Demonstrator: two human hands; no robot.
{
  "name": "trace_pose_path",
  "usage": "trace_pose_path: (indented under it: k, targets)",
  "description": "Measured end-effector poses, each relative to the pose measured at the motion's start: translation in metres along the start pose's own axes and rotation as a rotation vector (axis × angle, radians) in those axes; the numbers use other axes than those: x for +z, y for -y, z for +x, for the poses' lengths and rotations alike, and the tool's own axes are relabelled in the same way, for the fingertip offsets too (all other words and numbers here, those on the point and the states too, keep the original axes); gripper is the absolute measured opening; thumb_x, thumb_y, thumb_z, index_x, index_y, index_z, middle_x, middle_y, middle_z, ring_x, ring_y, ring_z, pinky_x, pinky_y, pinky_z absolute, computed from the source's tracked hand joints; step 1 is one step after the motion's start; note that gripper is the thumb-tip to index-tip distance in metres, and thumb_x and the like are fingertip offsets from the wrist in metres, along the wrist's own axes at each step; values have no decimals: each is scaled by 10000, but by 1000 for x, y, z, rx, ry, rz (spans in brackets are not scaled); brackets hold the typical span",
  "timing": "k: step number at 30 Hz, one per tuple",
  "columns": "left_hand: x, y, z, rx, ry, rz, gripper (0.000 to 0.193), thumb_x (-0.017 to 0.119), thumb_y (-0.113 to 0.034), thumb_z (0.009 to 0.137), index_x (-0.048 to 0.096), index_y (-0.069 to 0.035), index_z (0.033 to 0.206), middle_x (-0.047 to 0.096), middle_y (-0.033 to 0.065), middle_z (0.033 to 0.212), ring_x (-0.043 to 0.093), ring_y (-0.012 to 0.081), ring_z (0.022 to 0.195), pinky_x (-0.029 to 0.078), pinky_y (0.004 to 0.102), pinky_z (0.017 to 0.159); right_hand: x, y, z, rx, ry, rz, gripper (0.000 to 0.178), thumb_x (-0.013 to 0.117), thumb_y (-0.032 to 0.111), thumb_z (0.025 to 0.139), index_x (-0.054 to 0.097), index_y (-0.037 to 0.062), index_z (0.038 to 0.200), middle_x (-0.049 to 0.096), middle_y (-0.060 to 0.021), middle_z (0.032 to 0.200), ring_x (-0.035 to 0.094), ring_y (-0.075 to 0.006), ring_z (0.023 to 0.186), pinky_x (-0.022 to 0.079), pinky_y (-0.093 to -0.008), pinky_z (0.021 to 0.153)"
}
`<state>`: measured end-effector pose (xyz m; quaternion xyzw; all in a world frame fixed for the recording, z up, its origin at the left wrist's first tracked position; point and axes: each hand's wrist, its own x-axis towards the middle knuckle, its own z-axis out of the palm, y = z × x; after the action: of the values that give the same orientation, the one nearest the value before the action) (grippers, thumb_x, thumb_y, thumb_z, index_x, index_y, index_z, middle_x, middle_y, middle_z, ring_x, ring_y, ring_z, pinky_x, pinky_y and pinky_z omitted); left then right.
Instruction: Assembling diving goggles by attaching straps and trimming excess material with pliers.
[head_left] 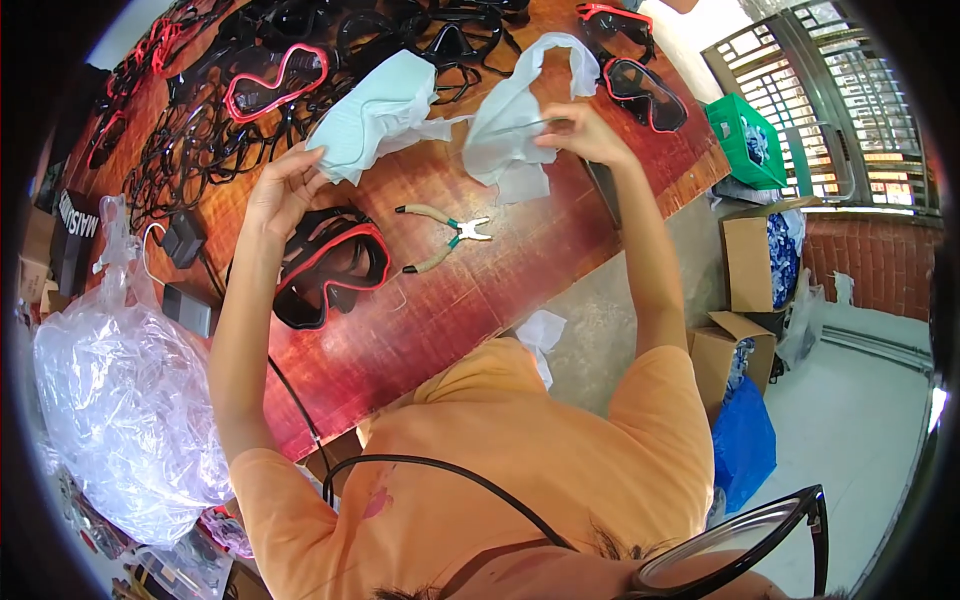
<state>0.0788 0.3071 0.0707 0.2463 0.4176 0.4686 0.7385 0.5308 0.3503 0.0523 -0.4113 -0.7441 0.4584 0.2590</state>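
My left hand (282, 187) pinches the near-left edge of a pale blue-green pad of folded tissue (375, 110) above the table. In my right hand (588, 136), the fingers close on a thin, crumpled white tissue sheet (505, 130), its far end curling over to the right. A narrow strip reaches from the pad toward that sheet; whether the two are joined I cannot tell. Below them lie pliers (467, 231) with beige handles, jaws pointing right. A black diving mask with a red rim (375, 245) rests near my left forearm.
Many black mask frames and straps (200, 150) cover the table's far left. Red-rimmed masks (645, 95) lie at the far right. A clear plastic bag (120, 390) bulges at left. Right of the table stand a green crate (740, 140) and cardboard boxes (748, 265).
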Motion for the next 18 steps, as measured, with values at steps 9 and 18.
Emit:
trace_pose_path:
  k: [9, 18]
  targets:
    - [16, -2, 1, -50, 57, 107, 337, 685, -85, 812, 604, 5, 1127, 653, 71, 1074, 619, 161, 1003, 495, 286, 901, -71, 37, -118, -149, -567, 754, 450, 669, 71, 861, 521, 80, 1285, 586, -71, 1187, 521, -261, 1184, 359, -518, 1075]
    - [66, 31, 47, -179, 246, 221, 372, 705, -76, 796, 616, 25, 1143, 651, 110, 1084, 613, 194, 1020, 484, 317, 902, 8, 21, -457, 159, -1168, 749, 586, 665, 198, 898, 391, 37, 1390, 520, -65, 1312, 420, -231, 1294, 232, -550, 1147]
